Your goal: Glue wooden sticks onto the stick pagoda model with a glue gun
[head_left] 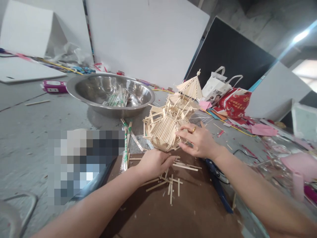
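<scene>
A model built of thin wooden sticks (164,127) stands at the far end of the brown board, with a paneled face toward me. Behind it rises a pointed stick roof (190,88); whether the two are joined, I cannot tell. My right hand (196,140), with a ring on one finger, grips the model's right side with bent fingers. Against its lower front edge lies my left hand (156,162), back upward; its thumb and a finger point right, and its other fingers are hidden under the model. Loose sticks (170,185) lie scattered on the brown board (153,215) below my hands.
A steel basin (111,109) at the back left holds wrapped chopsticks (117,97). More wrapped chopsticks (126,142) lie left of the model. A blue-handled tool (220,188) rests at the board's right edge. Bags (235,102) and pink scraps (264,130) litter the right floor.
</scene>
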Demonstrator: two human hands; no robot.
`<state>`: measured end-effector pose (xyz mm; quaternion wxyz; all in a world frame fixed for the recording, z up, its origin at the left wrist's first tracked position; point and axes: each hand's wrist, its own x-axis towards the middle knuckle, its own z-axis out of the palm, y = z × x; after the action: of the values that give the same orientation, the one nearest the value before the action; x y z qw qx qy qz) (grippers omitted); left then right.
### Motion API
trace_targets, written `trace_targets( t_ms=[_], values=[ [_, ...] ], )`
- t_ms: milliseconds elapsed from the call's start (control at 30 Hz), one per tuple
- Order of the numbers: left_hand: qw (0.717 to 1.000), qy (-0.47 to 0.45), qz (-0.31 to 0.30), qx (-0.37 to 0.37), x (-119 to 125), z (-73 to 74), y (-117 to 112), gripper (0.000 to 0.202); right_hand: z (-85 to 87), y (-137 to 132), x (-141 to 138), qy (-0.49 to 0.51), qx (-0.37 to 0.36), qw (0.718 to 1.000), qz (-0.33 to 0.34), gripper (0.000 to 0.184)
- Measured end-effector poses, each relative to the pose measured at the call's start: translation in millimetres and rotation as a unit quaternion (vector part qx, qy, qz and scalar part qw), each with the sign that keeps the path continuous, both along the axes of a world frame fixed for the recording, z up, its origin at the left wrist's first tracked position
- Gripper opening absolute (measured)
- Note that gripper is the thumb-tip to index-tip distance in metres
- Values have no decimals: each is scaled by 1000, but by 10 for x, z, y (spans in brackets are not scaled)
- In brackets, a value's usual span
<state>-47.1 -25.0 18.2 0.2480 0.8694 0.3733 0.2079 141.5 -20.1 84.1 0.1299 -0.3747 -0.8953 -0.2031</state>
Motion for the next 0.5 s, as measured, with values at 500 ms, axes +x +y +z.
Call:
trace_targets(
  t_ms=[500],
  values=[
    [779, -388, 95, -483, 245, 61, 25, 24, -53, -12, -43, 17, 36, 999, 18, 28]
  ],
)
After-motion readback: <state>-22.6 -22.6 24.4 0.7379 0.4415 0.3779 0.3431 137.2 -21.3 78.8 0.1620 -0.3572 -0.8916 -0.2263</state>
